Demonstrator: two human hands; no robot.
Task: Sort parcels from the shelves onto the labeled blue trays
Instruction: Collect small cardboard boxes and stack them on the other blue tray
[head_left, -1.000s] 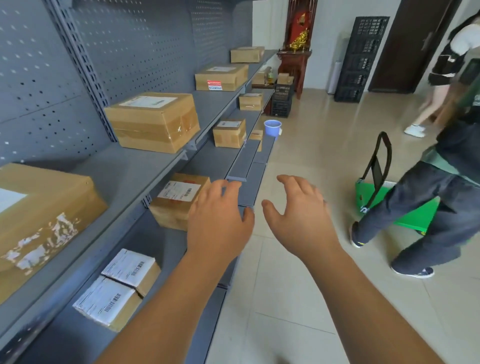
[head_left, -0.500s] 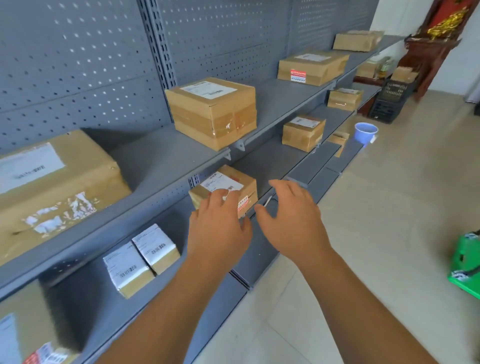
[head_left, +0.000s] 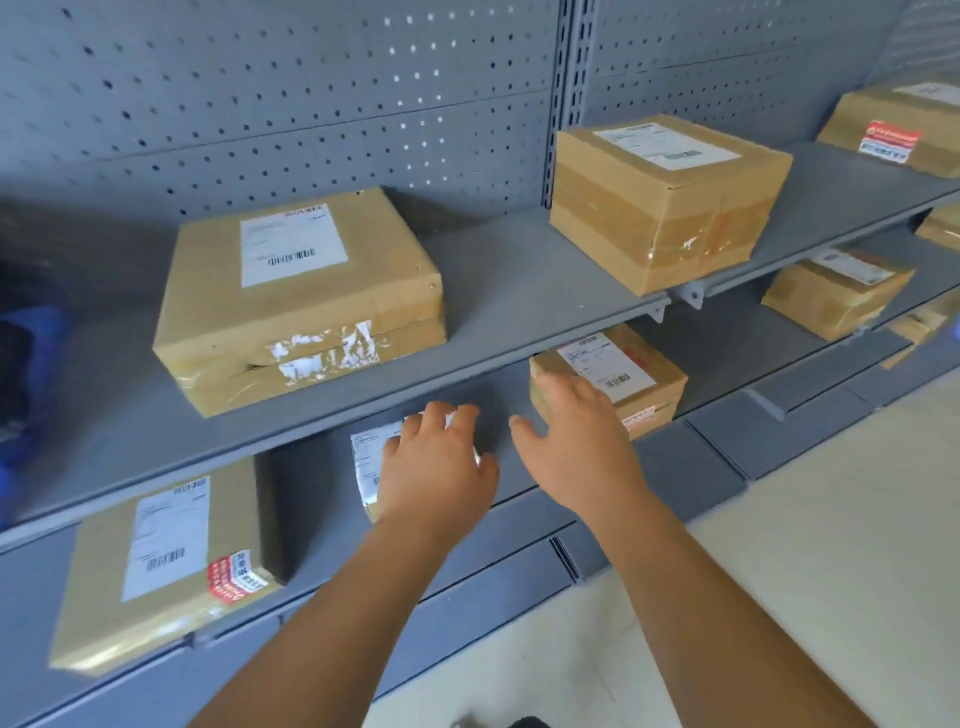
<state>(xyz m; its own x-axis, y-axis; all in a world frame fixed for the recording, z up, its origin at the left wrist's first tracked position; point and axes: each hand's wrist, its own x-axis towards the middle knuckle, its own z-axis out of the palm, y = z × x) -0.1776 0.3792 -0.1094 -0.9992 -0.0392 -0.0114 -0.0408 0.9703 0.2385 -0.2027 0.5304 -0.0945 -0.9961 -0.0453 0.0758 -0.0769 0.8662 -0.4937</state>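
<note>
**Both hands down at the lower shelf**

Swung left and drawn closer to the shelving than half a second ago. Dropped the left hand (head_left: 436, 467) away from the labelled carton (head_left: 623, 374) and onto a small flat parcel (head_left: 369, 457) on the lower shelf (head_left: 691, 457). Fingers bent over its white label, thumb out to the right; cannot tell whether gripping or merely resting. Reached the right hand (head_left: 576, 441) forward to that carton's left front corner, fingers spread and nearly straight, tips at the cardboard. Above, on the upper shelf (head_left: 519, 291): a wide flat carton (head_left: 296, 301) with torn tape, and right of it a taller taped carton (head_left: 665, 202). At lower left, a red-stickered carton (head_left: 161, 561) on the lower shelf.
</note>
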